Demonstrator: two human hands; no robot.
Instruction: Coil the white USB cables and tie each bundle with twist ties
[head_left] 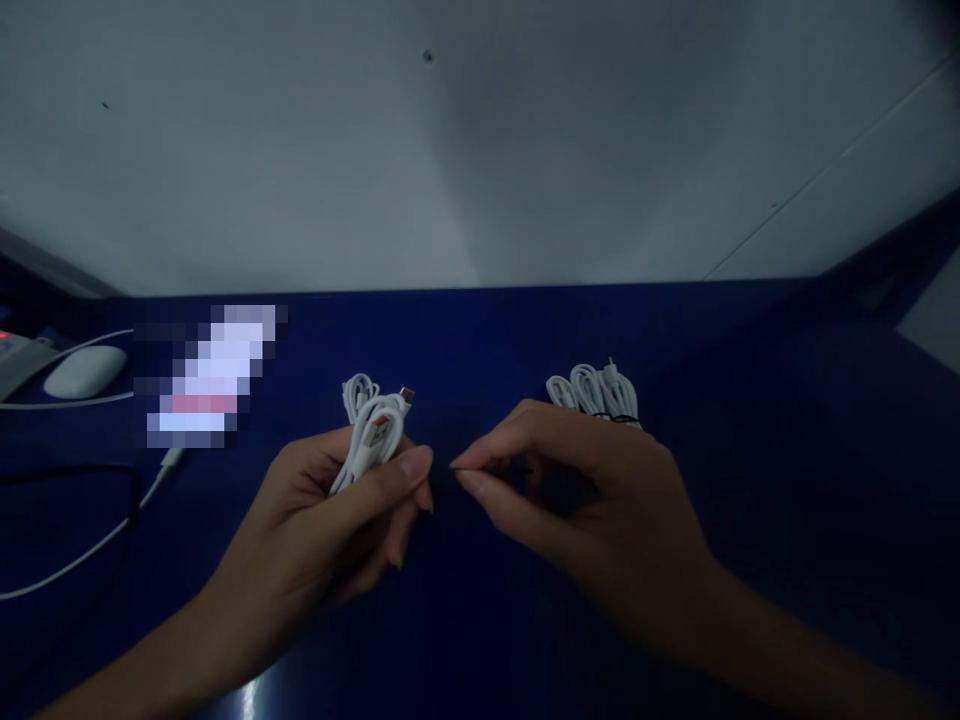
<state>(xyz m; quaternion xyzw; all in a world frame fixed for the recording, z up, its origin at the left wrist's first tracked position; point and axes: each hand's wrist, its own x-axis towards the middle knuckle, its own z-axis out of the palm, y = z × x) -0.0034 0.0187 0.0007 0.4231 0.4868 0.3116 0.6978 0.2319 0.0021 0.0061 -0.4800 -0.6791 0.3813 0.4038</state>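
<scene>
My left hand (341,510) is closed around a coiled white USB cable (373,430), whose plug ends stick up above my thumb. My right hand (570,490) is closed in a pinch on a thin black tie (517,470), thumb and forefinger tips pointing left toward the other hand. The two hands are a small gap apart over the dark blue table (465,340). Behind my right hand lies a second bundle of white cable (596,393), bound with a dark tie.
A white mouse (84,371) sits at the far left beside a grey device edge. A black cord (75,475) and a white cord (97,540) trail across the left of the table. A pale wall (450,140) rises behind.
</scene>
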